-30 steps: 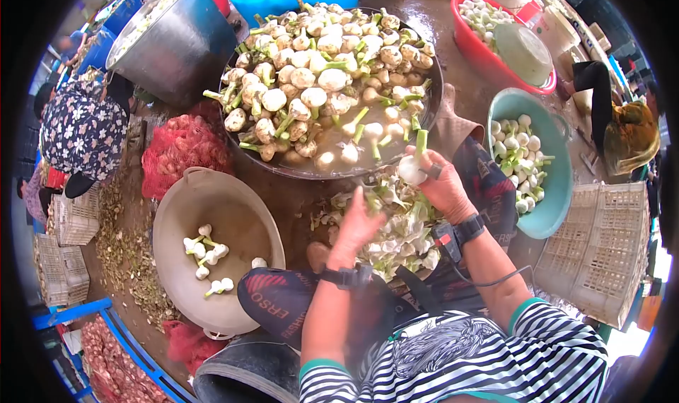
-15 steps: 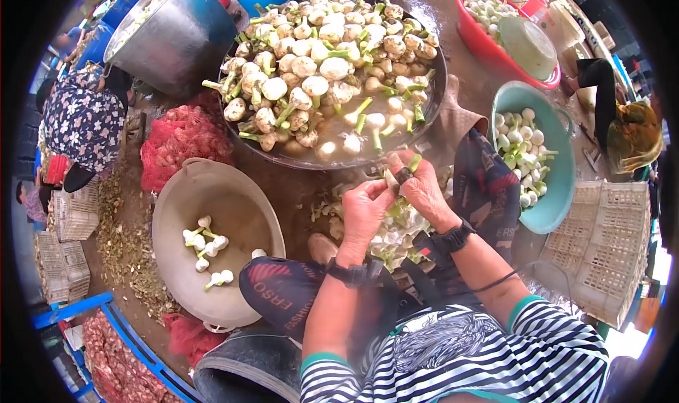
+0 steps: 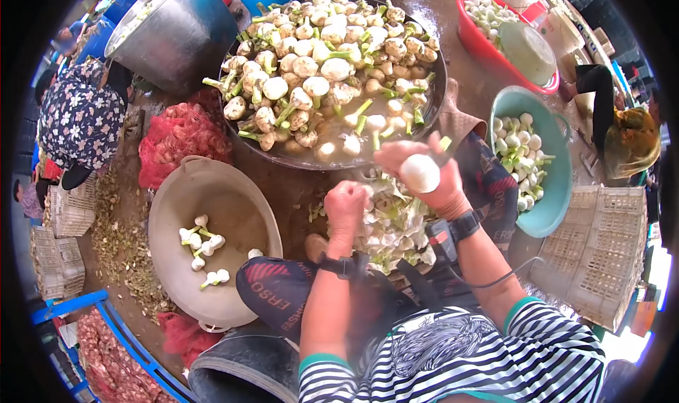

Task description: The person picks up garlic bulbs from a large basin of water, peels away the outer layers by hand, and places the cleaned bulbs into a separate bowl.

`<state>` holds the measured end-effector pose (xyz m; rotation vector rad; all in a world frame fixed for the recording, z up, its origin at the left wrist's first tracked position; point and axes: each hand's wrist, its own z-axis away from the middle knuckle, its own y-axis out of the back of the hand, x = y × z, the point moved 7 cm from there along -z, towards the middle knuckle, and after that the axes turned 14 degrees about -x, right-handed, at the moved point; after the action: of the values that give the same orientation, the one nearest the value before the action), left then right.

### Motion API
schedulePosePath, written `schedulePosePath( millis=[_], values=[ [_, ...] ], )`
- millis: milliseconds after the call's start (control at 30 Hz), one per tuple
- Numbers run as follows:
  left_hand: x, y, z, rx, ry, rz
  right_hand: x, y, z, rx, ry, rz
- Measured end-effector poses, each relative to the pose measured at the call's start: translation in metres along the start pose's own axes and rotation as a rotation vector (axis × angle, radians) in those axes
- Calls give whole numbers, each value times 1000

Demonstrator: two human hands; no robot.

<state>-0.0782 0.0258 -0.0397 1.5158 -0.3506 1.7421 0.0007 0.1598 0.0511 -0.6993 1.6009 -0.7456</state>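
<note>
A peeled garlic bulb (image 3: 420,173) with a short green stem rests in my right hand (image 3: 447,187), its fingers wrapped round it. My left hand (image 3: 345,211) is curled closed, apart from the bulb; what it holds, if anything, I cannot make out. Beneath both hands lies a heap of garlic peelings (image 3: 389,226). Just beyond them stands a wide dark basin (image 3: 311,164) with unpeeled garlic bulbs (image 3: 304,66) piled in murky water. A teal basin (image 3: 559,191) of white garlic bulbs (image 3: 522,148) stands to the right. The grey-beige tub (image 3: 166,261) at left holds several peeled bulbs (image 3: 205,244).
Red mesh sacks (image 3: 185,143) lie left of the dark basin, below a large metal pot (image 3: 173,42). A red basin (image 3: 470,39) sits at upper right, a plastic crate (image 3: 594,247) at lower right. Two people work nearby, one in a flowered top (image 3: 81,117). A blue rail (image 3: 134,346) crosses lower left.
My hands have moved apart: the left has drawn slightly left and down, the right has turned and moved a little right with the garlic bulb, which now shows its white round side.
</note>
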Motion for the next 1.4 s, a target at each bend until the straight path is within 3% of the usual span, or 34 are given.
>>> schedulePosePath(
  millis=[33,67,100,133,167,233,267,367,400,467,500,533,600,767,833,867,900,933,967,1000,1033,1067,1100,1167,1200,1233,1267,1300,1367,1400],
  values=[
    [-6,-10,-3,-92,-79,-210,-10,-6,1,-48,87,-258],
    [6,-17,3,-190,-163,-426,-16,-2,-3,-77,123,85],
    [18,-27,5,-287,-253,-645,-16,8,0,-12,106,-80],
    [-5,-31,6,-411,167,-240,-15,16,2,52,87,-246],
    [-2,-37,5,-377,82,3,-11,20,5,117,63,-419],
    [-5,-40,7,-285,-76,488,-5,19,6,81,62,-428],
    [14,-34,11,-347,2,457,-1,15,4,58,69,-431],
    [50,-21,19,-282,-185,630,8,3,-3,8,30,-433],
    [56,-14,19,-208,-273,453,10,0,-5,-30,6,-413],
    [57,-14,17,-235,-279,613,12,-5,-5,-25,-39,-362],
    [58,-14,16,-249,-285,698,12,-3,-5,-8,-72,-186],
    [58,-17,15,-305,-246,756,12,-2,-5,10,-104,-7],
    [48,-16,11,-202,-198,804,10,-5,-7,19,-142,157],
    [24,-7,11,-1,-43,779,12,-12,-9,23,-214,67],
    [17,10,9,141,-19,716,-20,8,-3,258,-164,467],
    [11,13,8,150,31,823,-42,18,5,340,-133,464],
    [8,5,6,51,55,608,-69,32,18,443,-106,441],
    [-3,-6,3,-43,75,393,-103,39,27,401,-51,581],
    [-9,-15,2,-134,92,179,-135,73,49,558,40,470],
    [6,-19,7,-266,65,-175,-183,88,68,650,57,1001],
    [7,-25,13,-177,14,-306,-215,109,88,832,-88,1402],
    [8,-29,13,-221,37,-289,-246,130,108,1050,-286,1765],
    [7,-31,11,-245,46,-270,-253,120,108,1089,-444,2207],
    [3,-33,5,-273,49,-232,-244,131,85,885,-556,2016],
    [0,-34,4,-285,44,-215,-217,97,46,787,-685,1951],
    [3,-31,4,-255,21,-181,-195,117,30,626,-416,1610],
    [6,-29,4,-224,-5,-146,-168,99,0,517,-552,1616],
    [9,-26,5,-192,-30,-111,-139,102,-28,319,-484,1529],
    [3,-25,5,-165,1,5,-81,113,-74,257,-755,1511],
    [-4,-28,5,-169,56,88,-61,98,-92,48,-669,1480]
  ],
)
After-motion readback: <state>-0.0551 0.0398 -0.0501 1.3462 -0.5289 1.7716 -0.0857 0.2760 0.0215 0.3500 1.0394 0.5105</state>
